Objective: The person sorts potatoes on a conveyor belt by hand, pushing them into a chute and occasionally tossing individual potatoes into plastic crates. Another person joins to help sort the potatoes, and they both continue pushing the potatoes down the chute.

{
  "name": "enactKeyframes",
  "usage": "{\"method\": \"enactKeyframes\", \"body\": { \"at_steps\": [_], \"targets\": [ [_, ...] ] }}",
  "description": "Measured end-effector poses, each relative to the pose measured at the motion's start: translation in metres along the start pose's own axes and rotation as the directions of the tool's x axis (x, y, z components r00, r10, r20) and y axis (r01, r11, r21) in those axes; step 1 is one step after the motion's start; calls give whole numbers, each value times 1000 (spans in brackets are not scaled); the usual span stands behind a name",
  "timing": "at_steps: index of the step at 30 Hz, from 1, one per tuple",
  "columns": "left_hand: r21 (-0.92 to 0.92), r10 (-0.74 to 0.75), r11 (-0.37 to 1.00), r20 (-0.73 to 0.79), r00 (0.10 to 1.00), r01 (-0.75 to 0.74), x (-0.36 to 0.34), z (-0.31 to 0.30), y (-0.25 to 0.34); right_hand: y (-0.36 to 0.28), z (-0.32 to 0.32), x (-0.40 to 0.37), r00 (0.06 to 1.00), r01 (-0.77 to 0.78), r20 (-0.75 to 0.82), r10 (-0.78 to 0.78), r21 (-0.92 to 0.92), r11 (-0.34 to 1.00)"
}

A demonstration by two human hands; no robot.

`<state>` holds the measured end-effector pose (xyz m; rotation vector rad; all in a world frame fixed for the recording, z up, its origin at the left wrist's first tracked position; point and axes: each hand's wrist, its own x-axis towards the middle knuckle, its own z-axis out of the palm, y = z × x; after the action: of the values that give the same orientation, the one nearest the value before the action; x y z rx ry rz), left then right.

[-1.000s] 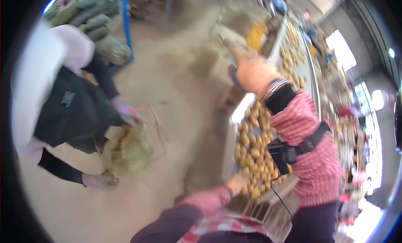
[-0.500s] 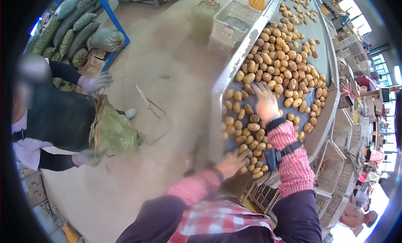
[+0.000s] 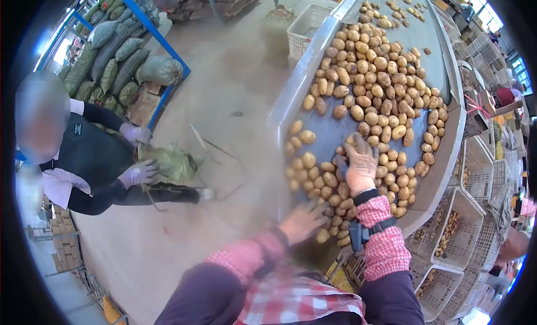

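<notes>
Many potatoes (image 3: pixel 386 79) lie spread over a blue-grey sorting table (image 3: pixel 335 129) with raised metal sides. My right hand (image 3: pixel 361 165) rests on the potatoes near the table's middle, palm down, fingers spread and touching several of them. At the table's near left corner, my left hand (image 3: pixel 305 220) lies against the potatoes piled there, its fingers stretched out and slightly blurred. Neither hand has a potato gripped in it that I can see.
A gloved co-worker (image 3: pixel 84 151) stands at left holding a green sack (image 3: pixel 170 164). Behind are stacked filled sacks (image 3: pixel 117 56) on a blue-framed rack. White crates (image 3: pixel 470 213) line the right side, some with potatoes. Another crate (image 3: pixel 307 28) stands beyond the table's left side.
My right hand has drawn nearer along the table, and a bare patch of blue surface shows beyond it. The co-worker's hands have come together at the sack. The view has shifted slightly.
</notes>
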<state>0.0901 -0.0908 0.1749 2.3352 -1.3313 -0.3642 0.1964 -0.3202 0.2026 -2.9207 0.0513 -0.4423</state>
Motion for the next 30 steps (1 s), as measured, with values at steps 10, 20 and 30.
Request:
{"method": "enactKeyframes", "body": {
  "at_steps": [10, 20, 30],
  "targets": [
    [-67, -76, 995, 15, 997, 77, 1, 9, -3, -1, -9, 155, 996, 81, -73, -57, 385, 919],
    [-13, -49, 999, 37, 998, 49, 10, 23, -7, -65, 53, 131, 948, -189, 254, 190, -31, 982],
    [-72, -49, 996, 57, 997, 54, 7, 18, 1, 35, -59, 18, 962, -151, -116, 245, 521, 840]
  ]
}}
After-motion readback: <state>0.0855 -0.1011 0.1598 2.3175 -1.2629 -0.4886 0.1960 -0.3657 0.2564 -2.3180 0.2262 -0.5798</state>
